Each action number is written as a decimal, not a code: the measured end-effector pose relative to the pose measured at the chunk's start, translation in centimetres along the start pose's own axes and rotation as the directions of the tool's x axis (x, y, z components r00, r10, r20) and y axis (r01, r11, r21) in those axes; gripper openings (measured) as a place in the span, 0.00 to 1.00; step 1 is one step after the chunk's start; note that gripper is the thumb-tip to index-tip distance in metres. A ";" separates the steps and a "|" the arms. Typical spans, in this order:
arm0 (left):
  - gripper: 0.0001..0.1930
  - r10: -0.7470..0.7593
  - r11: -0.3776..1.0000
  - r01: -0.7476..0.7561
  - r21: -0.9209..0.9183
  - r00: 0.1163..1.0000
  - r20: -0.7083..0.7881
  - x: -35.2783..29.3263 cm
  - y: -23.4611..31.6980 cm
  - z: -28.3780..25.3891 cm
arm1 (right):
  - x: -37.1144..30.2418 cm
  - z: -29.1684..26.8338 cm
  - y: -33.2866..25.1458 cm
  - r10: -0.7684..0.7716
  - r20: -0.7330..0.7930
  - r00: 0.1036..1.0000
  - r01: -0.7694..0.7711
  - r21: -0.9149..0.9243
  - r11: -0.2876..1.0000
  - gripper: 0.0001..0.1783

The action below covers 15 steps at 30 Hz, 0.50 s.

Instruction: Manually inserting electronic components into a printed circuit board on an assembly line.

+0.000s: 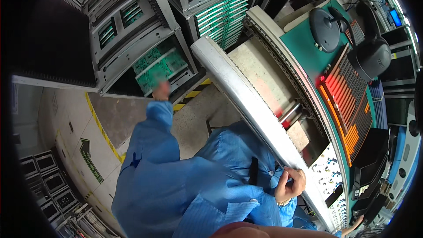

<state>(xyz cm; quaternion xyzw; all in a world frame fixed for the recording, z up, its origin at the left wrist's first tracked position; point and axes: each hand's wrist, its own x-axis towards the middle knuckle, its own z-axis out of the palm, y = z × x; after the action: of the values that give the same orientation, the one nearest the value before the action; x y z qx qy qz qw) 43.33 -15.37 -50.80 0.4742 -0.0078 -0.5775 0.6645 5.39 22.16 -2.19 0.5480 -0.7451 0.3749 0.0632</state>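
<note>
At the front edge of the rack [136, 44], your left hand [161, 91] is reaching to the green circuit board [161, 68]; your right hand [291, 184] is curling at the conveyor [246, 97] edge. I can't tell either grip.

On the left I see the circuit boards [159, 67] in the rack [133, 47], the left hand [161, 91] at their near edge. Rightward, the conveyor [244, 90] follows the left edge of the tabletop [300, 39]; the scanner [371, 56] stands near its far end.
</note>
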 end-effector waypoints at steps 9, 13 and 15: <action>0.16 -0.397 0.917 0.398 0.019 0.910 0.120 -19.8 4.3 -4.9 | 0.6 -1.7 0.5 -0.036 0.066 0.997 0.018 0.255 0.967 0.03; 0.10 -0.300 0.923 0.385 -0.014 0.739 0.603 -24.8 9.8 -1.1 | 1.1 -2.2 0.5 -0.072 0.135 0.988 0.024 0.328 0.944 0.03; 0.16 -0.236 0.879 0.476 -0.029 0.487 0.841 -28.3 14.1 6.5 | 1.1 -2.8 0.2 -0.063 0.158 0.985 0.008 0.328 0.945 0.03</action>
<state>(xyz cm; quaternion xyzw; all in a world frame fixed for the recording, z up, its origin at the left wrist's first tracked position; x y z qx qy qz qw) 41.05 0.88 -23.01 0.0533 -0.1393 -0.8509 0.5038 3.96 23.09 0.24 0.5937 -0.6654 0.4446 -0.0841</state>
